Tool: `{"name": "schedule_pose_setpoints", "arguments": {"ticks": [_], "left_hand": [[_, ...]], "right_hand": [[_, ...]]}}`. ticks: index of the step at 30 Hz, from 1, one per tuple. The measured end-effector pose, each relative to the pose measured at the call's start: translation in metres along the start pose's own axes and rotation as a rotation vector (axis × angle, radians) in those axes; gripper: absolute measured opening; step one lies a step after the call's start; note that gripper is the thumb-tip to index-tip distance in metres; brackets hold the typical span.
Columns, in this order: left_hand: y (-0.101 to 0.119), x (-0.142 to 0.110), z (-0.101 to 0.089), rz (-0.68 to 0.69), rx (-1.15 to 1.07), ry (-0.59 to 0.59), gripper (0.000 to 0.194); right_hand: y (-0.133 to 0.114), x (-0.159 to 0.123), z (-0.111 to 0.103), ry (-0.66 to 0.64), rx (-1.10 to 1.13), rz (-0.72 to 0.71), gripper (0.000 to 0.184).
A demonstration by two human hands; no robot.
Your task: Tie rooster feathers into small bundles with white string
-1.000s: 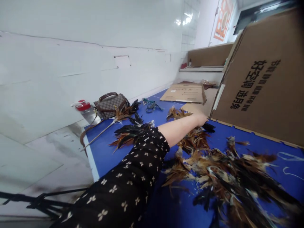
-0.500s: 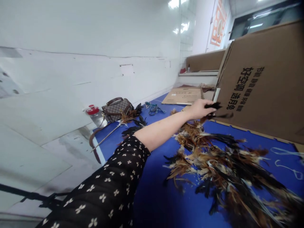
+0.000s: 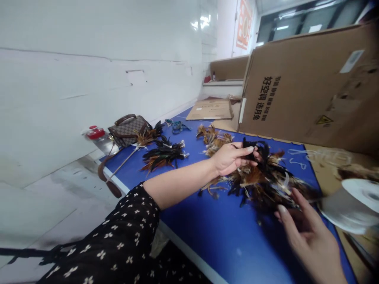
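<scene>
My left hand [image 3: 232, 158] reaches over the blue table, its thumb and fingers closed on a small bunch of black feathers [image 3: 256, 150]. Below it spreads a loose pile of brown and black feathers [image 3: 247, 179], partly covered by the hand. My right hand [image 3: 309, 234] has come in at the lower right, slightly blurred. Its thumb and index finger are apart beside the near end of the pile, and I see nothing held between them. A bundle of black feathers [image 3: 164, 152] lies left of my forearm, and brown feather bunches [image 3: 211, 138] lie beyond my left hand.
A feather duster with a thin stick [image 3: 121, 165] lies by a checked handbag [image 3: 127, 132] and a red-lidded bottle [image 3: 100, 140]. A large cardboard box [image 3: 296, 90] stands along the far side. A white spool [image 3: 343, 209] is at right, near loose white string [image 3: 299, 162].
My left hand, holding black feathers, has drawn back from near the box to over the pile. My right hand has entered view. The camera has turned right, bringing the spool into sight.
</scene>
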State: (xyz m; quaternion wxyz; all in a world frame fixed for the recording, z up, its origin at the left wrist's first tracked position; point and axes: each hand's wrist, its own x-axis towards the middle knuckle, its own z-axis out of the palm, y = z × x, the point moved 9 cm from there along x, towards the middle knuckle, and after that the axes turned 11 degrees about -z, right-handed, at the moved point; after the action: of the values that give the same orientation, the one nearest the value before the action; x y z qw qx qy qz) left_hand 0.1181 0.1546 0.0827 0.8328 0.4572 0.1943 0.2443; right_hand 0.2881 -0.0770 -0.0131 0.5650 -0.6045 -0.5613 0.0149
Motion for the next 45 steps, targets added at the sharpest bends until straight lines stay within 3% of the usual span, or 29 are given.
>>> {"name": "schedule_pose_setpoints", "arguments": {"ticks": [3,5,7,9,10,11,13,15,18,21,26,30,35,40,45], "left_hand": [[-0.042,-0.008,0.005,-0.081,-0.024,-0.003,0.033],[-0.057,-0.013,-0.003,-0.1,0.028,0.09,0.033],[-0.053,-0.024,-0.022,-0.022,0.185,0.308,0.035],[-0.026,-0.045,-0.031,0.213,0.458,0.527,0.046],[-0.012,-0.058,-0.025,0.363,0.624,0.573,0.051],[-0.003,-0.069,-0.011,0.508,0.794,0.55,0.051],[-0.007,-0.083,0.025,0.67,1.095,0.344,0.042],[-0.029,-0.087,0.05,0.641,1.293,0.121,0.031],[-0.065,-0.079,0.062,0.427,1.391,-0.047,0.022],[-0.079,-0.071,0.056,0.261,1.205,-0.025,0.017],[-0.114,-0.065,0.036,-0.145,0.567,-0.007,0.015],[-0.133,-0.069,0.033,-0.245,0.208,0.02,0.025],[-0.15,-0.075,0.032,-0.368,0.062,0.037,0.031],[-0.158,-0.079,0.037,-0.449,0.085,-0.021,0.04],[-0.164,-0.079,0.028,-0.426,0.119,0.036,0.02]], "right_hand": [[-0.001,0.002,-0.001,0.045,-0.016,0.063,0.074],[0.002,0.001,-0.005,0.07,-0.011,0.087,0.063],[0.007,0.001,-0.008,0.078,0.001,0.115,0.06],[0.009,0.0,-0.008,0.071,0.003,0.129,0.06],[0.01,0.0,-0.008,0.064,-0.003,0.131,0.059],[0.009,0.0,-0.007,0.056,-0.007,0.13,0.058],[0.006,0.0,-0.003,0.024,0.002,0.124,0.057],[0.0,0.0,0.002,-0.016,0.031,0.114,0.055],[-0.013,0.001,0.005,-0.067,0.095,0.103,0.052],[-0.025,0.004,-0.001,-0.02,0.164,0.118,0.056],[-0.033,0.008,-0.012,0.108,0.219,0.125,0.057],[-0.025,0.006,-0.003,0.026,0.205,0.12,0.06],[-0.011,-0.002,0.018,-0.144,0.195,0.126,0.062],[-0.015,-0.001,0.033,-0.266,0.182,0.059,0.055],[-0.021,0.004,0.024,-0.243,0.054,-0.027,0.052]]}}
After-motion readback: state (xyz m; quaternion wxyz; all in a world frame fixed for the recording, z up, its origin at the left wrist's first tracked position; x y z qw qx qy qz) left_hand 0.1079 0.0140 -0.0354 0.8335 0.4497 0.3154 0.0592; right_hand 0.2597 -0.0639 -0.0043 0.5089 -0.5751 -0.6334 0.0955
